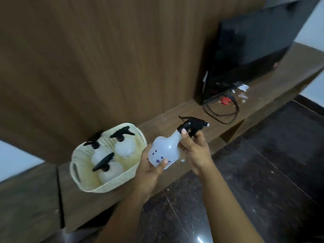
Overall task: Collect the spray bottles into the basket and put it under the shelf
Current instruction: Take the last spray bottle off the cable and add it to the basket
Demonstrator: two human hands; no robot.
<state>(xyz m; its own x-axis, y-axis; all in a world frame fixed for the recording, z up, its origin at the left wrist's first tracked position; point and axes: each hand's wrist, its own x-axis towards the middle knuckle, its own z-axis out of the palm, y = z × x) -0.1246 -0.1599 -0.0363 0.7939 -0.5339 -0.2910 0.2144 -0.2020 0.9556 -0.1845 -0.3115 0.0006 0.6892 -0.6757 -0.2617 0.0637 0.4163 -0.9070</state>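
Observation:
A cream plastic basket stands on the low wooden shelf. Three white spray bottles with black trigger heads lie inside it; one of them is nearest me. I hold another white spray bottle with small blue marks in the air just right of the basket. My left hand cups its base. My right hand grips its neck below the black trigger head.
A black television stands on the shelf at the right, with black cables, a red piece and white scraps beside it. A wooden wall panel rises behind. Dark polished floor lies below at the right.

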